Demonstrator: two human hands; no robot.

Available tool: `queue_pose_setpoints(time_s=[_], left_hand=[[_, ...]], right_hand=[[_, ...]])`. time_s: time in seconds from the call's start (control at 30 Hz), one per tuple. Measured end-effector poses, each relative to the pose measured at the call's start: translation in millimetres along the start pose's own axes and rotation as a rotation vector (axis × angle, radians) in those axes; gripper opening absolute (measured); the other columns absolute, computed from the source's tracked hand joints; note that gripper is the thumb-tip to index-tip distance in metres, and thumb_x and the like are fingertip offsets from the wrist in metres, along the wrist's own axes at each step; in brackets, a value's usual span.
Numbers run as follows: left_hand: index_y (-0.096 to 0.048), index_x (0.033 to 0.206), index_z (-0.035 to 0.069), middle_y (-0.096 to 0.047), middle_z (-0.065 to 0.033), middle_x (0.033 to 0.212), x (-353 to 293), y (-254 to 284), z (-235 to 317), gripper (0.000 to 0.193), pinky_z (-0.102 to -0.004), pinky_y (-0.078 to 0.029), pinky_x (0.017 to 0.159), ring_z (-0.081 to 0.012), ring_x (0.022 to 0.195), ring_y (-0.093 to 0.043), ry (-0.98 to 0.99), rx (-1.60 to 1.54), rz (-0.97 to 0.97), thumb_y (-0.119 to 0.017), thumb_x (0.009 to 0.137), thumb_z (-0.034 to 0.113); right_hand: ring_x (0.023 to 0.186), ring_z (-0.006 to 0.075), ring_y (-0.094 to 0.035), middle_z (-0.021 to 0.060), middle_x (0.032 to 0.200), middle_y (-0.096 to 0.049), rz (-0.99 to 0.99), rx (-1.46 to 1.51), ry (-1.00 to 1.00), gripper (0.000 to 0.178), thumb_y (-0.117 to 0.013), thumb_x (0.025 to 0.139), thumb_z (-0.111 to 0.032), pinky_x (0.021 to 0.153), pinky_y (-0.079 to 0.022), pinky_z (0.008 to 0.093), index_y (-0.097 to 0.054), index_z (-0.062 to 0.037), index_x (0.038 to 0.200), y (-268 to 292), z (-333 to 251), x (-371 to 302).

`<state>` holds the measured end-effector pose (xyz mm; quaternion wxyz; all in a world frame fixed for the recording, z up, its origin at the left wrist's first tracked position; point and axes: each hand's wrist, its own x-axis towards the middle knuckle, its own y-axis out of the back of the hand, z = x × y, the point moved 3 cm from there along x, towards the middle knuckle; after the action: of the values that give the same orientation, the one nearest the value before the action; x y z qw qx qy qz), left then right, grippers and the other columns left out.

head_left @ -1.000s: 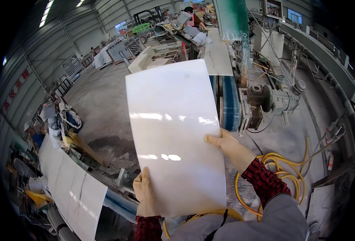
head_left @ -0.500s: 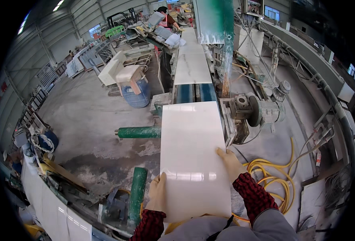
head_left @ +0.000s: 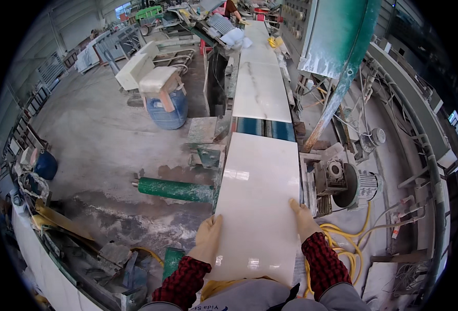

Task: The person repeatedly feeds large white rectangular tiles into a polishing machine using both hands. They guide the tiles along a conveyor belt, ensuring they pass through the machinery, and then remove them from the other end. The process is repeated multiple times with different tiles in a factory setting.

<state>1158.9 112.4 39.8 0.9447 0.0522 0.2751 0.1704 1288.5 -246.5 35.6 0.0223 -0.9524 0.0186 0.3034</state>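
The white tile [head_left: 260, 181] is held by both hands over the near end of the conveyor, in line with the pale tile [head_left: 260, 93] ahead. Its left edge is gripped by the left hand [head_left: 208, 236], the thumb laid along the top; its right edge is gripped by the right hand [head_left: 305, 220], set slightly farther forward. A second ago the tile was raised and turned askew, with much of the blue belt [head_left: 249, 126] hidden behind it; now it has been lowered and straightened, and only a short band of belt is left showing between the two tiles (whether its underside is fully resting cannot be told). The green roller [head_left: 174, 189], covered then, is now seen to the left, and the blue barrel [head_left: 168, 111] has likewise been uncovered. To the right, the motor [head_left: 363, 184] is seen beyond the tile, with the yellow hose [head_left: 351, 249] coiled nearer the right sleeve [head_left: 325, 262].
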Motion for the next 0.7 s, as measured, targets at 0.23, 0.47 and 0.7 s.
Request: queue_pose_setpoints(time_s=[0.23,0.47,0.7], left_hand=[[-0.084,0.149,0.008,-0.09,-0.0047,0.123,27,-12,42,0.048,-0.0407,-0.061,0.104,-0.0179,0.114,-0.082,-0.025,-0.029,-0.016,-0.066,0.124,0.045],[-0.076,0.163,0.005,-0.088,-0.0056,0.131,56,-18,44,0.056,-0.0395,-0.06,0.109,-0.0175,0.121,-0.08,-0.108,0.032,0.072,-0.065,0.125,0.044],[-0.076,0.16,-0.003,-0.087,-0.0061,0.126,81,-32,40,0.05,-0.034,-0.06,0.102,-0.0112,0.115,-0.075,-0.118,-0.11,0.065,-0.069,0.125,0.031]], right_hand=[[0.143,0.0359,-0.079,0.0298,0.155,-0.081,-0.175,-0.734,0.34,0.084,-0.054,0.13,-0.064,0.124,-0.06,0.0438,-0.067,0.0097,0.168,40,25,-54],[0.132,0.026,-0.078,0.0196,0.15,-0.081,-0.001,-0.134,-0.133,0.093,-0.068,0.123,-0.069,0.116,-0.063,0.0411,-0.066,0.0137,0.165,21,54,-88],[0.133,0.0261,-0.077,0.0184,0.15,-0.081,0.024,-0.151,-0.155,0.094,-0.071,0.122,-0.07,0.116,-0.062,0.0413,-0.069,0.014,0.162,29,55,-57]])
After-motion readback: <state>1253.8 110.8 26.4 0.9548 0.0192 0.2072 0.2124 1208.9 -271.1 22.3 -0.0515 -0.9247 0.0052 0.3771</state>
